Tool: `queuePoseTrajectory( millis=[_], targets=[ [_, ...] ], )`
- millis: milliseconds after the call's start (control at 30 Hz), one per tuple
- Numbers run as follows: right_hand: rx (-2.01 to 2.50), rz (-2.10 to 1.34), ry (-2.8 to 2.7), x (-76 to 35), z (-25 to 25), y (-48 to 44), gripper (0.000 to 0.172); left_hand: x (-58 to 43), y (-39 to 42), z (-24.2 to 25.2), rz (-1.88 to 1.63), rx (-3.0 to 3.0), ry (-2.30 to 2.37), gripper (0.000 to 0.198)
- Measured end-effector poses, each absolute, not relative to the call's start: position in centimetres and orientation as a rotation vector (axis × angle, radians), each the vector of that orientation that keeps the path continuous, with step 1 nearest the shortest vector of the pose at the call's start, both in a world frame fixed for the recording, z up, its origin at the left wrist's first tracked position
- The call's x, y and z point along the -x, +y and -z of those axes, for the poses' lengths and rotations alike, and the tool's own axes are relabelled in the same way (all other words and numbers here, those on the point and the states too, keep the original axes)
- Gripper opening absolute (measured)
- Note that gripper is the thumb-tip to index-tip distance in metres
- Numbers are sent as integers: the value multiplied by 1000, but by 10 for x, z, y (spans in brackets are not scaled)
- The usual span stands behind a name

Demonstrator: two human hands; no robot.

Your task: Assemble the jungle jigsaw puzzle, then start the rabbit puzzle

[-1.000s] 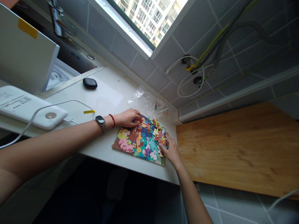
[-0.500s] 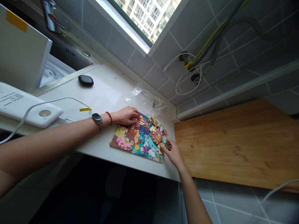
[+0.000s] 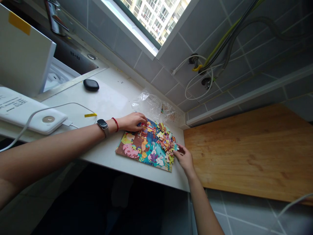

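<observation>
A colourful jigsaw puzzle (image 3: 139, 147) with animal pictures lies on the white counter. Loose puzzle pieces (image 3: 166, 138) are heaped over its right side. My left hand (image 3: 134, 122) rests on the puzzle's upper left edge, fingers slightly bent and a gap showing by the thumb. At the right end of the heap, my right hand (image 3: 185, 159) has thumb and fingers closed around a light-blue puzzle piece (image 3: 175, 148), partly hidden by the fingers. A crumpled clear plastic bag (image 3: 149, 103) lies just behind the puzzle.
A wooden board (image 3: 244, 153) adjoins the counter on the right. To the left are a black oval case (image 3: 91, 85), a white power strip-like device (image 3: 31, 111) with a cable, and a sink (image 3: 78, 63) with a faucet (image 3: 55, 19). Cables (image 3: 220, 49) hang from the tiled wall.
My right hand has moved slightly right, away from the heap's edge, and a light-blue piece now shows at its fingertips. My left hand stays in place on the puzzle.
</observation>
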State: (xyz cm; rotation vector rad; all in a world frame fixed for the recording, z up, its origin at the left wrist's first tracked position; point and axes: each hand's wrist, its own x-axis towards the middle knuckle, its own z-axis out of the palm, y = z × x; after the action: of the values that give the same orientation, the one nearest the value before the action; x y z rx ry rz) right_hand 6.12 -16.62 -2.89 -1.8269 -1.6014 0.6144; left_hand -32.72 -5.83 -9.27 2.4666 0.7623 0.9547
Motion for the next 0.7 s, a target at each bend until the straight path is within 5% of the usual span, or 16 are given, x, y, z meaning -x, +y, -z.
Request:
queuePoseTrajectory(
  millis=[367,700],
  targets=[
    [1606,-680,-1294,-41,19,-156,55,325,-52,99,-905,-2457,814,46],
    [1443,-992,-1619,76,56,-137,36,325,-54,98,-961,-2449,804,23]
  ],
)
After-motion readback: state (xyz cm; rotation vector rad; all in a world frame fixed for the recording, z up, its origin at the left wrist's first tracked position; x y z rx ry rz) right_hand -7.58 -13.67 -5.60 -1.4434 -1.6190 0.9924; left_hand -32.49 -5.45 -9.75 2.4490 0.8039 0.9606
